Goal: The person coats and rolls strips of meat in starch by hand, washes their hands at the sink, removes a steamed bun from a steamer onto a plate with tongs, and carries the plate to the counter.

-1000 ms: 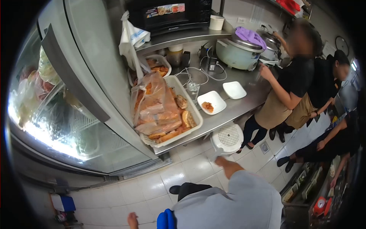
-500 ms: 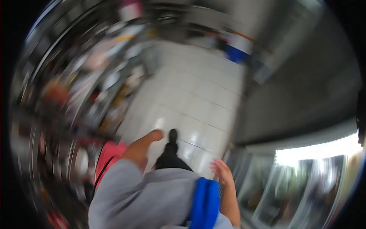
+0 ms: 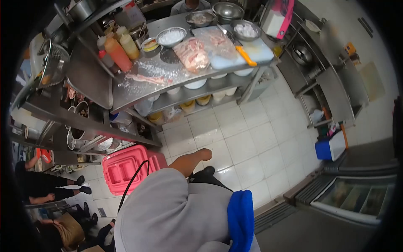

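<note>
My left hand [image 3: 204, 154] hangs over the white tiled floor [image 3: 247, 168], just in front of my shoe [image 3: 208, 170]. Its back faces the camera and the fingers are hidden, so its grip does not show. Nothing sticks out of it. To its left stands a pink lidded bin [image 3: 134, 166]. Ahead is a steel worktable [image 3: 142, 94] with a strip of raw meat [image 3: 147, 79] on white powder, a bag of raw meat [image 3: 192, 55], a white cutting board [image 3: 262, 52] and an orange-handled knife [image 3: 246, 56]. My right hand is out of view.
Squeeze bottles [image 3: 117, 53] and a bowl of white powder [image 3: 171, 37] stand on the worktable. A glass-topped steel unit [image 3: 352, 197] is at lower right, with a blue-and-white container [image 3: 329, 147] behind it. Co-workers' legs [image 3: 54, 187] show at far left.
My view has swung left and steadied, bringing the worktable and pink bin into fuller sight. My right hand has left the view. The glass-topped unit has shifted toward the right edge.
</note>
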Action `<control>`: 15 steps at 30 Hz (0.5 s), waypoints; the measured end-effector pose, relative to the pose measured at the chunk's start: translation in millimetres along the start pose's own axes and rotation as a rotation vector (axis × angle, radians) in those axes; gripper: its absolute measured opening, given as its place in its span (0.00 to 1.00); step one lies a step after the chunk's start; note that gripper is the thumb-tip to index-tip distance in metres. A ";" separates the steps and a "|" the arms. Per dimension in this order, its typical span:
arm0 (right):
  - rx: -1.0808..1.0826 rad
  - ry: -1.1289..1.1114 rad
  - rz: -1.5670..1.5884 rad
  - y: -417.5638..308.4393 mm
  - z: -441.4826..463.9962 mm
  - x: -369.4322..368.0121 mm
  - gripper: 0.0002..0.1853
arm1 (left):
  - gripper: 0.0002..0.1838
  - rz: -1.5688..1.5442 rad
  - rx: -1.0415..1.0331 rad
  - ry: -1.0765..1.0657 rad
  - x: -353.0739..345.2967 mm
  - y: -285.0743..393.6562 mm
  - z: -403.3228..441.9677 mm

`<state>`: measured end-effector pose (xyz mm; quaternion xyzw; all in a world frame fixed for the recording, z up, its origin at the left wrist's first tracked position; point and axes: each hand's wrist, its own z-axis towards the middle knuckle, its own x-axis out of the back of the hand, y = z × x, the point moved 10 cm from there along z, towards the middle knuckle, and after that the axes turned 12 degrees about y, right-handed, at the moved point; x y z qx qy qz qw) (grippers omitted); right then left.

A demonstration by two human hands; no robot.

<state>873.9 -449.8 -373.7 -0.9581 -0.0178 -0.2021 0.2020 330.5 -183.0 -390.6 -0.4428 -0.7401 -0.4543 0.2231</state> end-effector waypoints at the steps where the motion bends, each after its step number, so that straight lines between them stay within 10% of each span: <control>1: 0.021 -0.017 -0.011 -28.8 18.6 1.2 0.15 | 0.18 -0.033 -0.007 0.055 15.2 2.5 17.0; 5: 0.155 -0.129 -0.071 -185.7 94.1 -15.0 0.14 | 0.19 0.034 -0.087 0.110 74.3 23.1 55.8; 15: 0.972 -0.670 -1.058 -676.2 94.7 -300.3 0.27 | 0.30 -0.467 0.551 0.589 203.6 67.9 37.7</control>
